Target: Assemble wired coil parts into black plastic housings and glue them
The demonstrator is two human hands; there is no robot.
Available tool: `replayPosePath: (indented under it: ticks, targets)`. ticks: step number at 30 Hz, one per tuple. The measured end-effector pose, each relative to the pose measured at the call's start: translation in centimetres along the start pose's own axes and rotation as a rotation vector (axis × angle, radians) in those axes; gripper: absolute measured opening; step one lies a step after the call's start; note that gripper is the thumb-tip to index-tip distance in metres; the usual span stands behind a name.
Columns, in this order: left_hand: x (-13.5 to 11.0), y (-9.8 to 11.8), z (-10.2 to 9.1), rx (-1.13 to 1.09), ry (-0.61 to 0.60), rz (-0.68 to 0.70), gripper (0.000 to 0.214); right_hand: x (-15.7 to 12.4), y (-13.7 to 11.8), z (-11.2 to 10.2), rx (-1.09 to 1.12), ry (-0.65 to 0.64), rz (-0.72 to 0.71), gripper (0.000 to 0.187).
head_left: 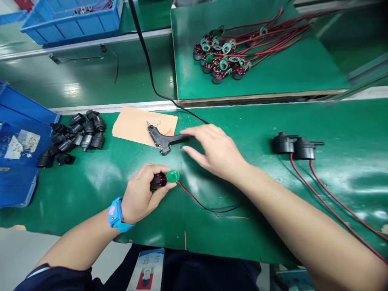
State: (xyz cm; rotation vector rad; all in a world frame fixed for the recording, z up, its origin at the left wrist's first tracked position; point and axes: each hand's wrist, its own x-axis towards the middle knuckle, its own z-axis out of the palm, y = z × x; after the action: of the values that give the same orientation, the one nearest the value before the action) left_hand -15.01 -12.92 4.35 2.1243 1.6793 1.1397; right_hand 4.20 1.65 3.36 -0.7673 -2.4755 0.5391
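My left hand [142, 190], with a blue band on its wrist, is closed around a small black motor part with red copper windings [158, 181]. Its thumb and forefinger pinch a round green circuit board [173, 176] wired to that part. A red and black lead [200, 201] trails from the board to the right. My right hand [212, 149] is at the handle end of a black glue gun [163, 141], thumb and fingers apart around it. The gun's nozzle points to the upper left, over a piece of cardboard [130, 125].
Several black plastic housings [87, 133] lie beside a blue bin [18, 169] at left. Two capped black units [283, 143] with red wires sit at right. Wired coils [222, 56] pile on the raised shelf; another blue bin [72, 24] stands behind. A black cord [148, 60] hangs down.
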Motion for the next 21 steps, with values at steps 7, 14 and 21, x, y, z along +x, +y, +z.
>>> replayPosePath:
  ticks: [7, 14, 21]
  targets:
    - [0.1, -0.5, -0.2, 0.034, 0.035, 0.052, 0.022, 3.7, 0.9, 2.9, -0.336, -0.243, -0.107, 0.052]
    - [0.0, -0.7, -0.2, 0.041, 0.073, 0.067, 0.022, -1.4, 0.3, -1.0, -0.149, 0.232, -0.069, 0.043]
    - [-0.1, -0.9, -0.1, 0.082, 0.095, 0.126, 0.022, -5.5, -2.3, -3.6, -0.123, 0.536, 0.009, 0.038]
